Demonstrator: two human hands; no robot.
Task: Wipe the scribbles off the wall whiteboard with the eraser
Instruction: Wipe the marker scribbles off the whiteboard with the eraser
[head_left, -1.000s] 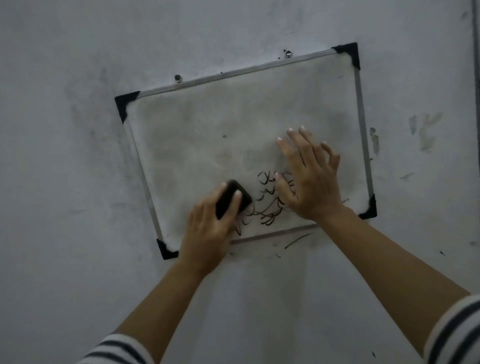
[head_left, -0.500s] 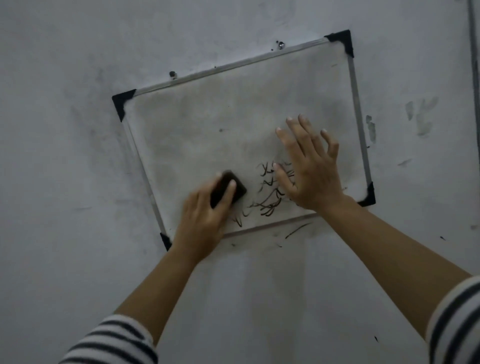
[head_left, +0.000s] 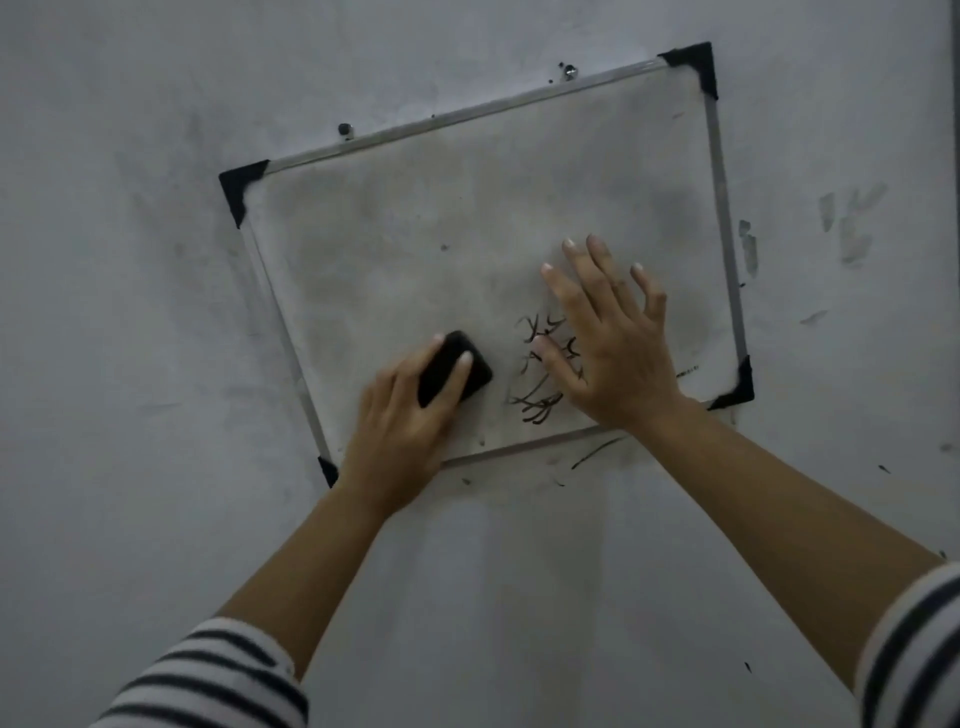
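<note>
A smudged grey wall carries the whiteboard, which hangs tilted. The left hand grips the black eraser flat against the board's lower left area, with the fingers curled over the eraser's back. The scribbles lie just to the eraser's right, between it and the right hand, which presses flat with straight fingers and partly covers them; the coming stroke should run rightward.

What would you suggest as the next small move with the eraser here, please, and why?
Probably slide the eraser in the left hand rightward across the scribbles, since they lie just to its right, unwiped. The right hand, flat on the whiteboard, covers part of them and may need to shift.
</note>
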